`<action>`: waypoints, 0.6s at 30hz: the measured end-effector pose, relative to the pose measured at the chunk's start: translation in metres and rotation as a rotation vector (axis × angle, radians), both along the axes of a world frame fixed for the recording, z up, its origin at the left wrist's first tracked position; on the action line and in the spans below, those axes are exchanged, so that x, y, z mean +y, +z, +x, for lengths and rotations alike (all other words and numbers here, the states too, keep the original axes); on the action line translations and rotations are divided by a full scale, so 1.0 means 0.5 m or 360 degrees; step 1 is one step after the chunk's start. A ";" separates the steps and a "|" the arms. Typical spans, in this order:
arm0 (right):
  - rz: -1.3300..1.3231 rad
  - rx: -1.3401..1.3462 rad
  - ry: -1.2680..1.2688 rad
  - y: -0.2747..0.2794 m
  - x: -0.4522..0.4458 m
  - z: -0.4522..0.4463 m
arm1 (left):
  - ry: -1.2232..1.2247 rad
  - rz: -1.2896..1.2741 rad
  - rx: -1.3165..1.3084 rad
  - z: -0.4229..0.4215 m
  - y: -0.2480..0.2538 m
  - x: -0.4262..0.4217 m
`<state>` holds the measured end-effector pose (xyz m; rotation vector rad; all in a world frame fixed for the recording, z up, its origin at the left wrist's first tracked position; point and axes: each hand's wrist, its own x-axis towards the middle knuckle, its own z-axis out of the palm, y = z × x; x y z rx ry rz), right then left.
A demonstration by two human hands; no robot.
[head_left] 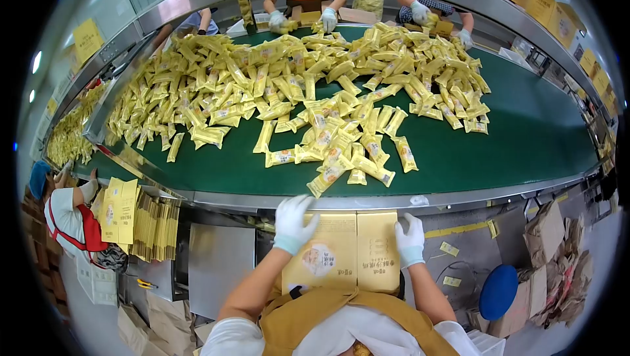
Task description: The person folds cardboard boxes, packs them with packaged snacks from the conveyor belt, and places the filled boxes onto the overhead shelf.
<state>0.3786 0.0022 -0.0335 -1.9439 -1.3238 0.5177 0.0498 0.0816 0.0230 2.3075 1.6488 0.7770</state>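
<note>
A yellow printed cardboard carton (338, 251) sits right in front of my body, its printed panels facing up. My left hand (295, 225), in a white glove, is at the carton's upper left edge with fingers stretched and spread. On the carton's right side is my right hand (411, 238), also gloved, its thumb and fingers apart beside the edge. Whether either palm presses the cardboard I cannot tell. Beyond the carton, a pile of yellow wrapped snack packets (335, 136) lies on a green conveyor belt (525, 133); the nearest packets reach close to its front edge.
Flattened yellow cartons (147, 225) stand stacked at left, near a person in a red apron (92, 228). Across the belt, other people's gloved hands (328, 20) handle packets. A blue stool (499, 292) and brown paper sacks (545, 241) are at right. A metal rail (394, 203) edges the belt.
</note>
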 end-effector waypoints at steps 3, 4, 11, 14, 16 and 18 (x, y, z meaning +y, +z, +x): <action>-0.0512 0.0281 -0.0106 -0.050 -0.016 0.012 | 0.0598 -0.0105 -0.0244 -0.047 -0.088 -0.075; -0.0505 0.0433 -0.0100 -0.073 -0.013 0.005 | 0.0824 -0.0128 -0.0275 -0.056 -0.133 -0.086; -0.0520 0.0990 -0.0032 -0.059 -0.009 -0.017 | 0.0752 -0.1065 -0.0910 -0.070 -0.168 -0.100; -0.0382 0.1064 0.0062 0.005 -0.027 -0.019 | 0.0676 -0.0863 -0.1006 -0.072 -0.147 -0.114; -0.0101 0.1034 0.0043 0.043 -0.048 -0.027 | 0.0454 -0.0549 -0.1633 -0.067 -0.087 -0.141; 0.0219 0.0963 -0.0008 0.135 -0.059 -0.028 | 0.0186 -0.0817 -0.2533 -0.060 0.016 -0.153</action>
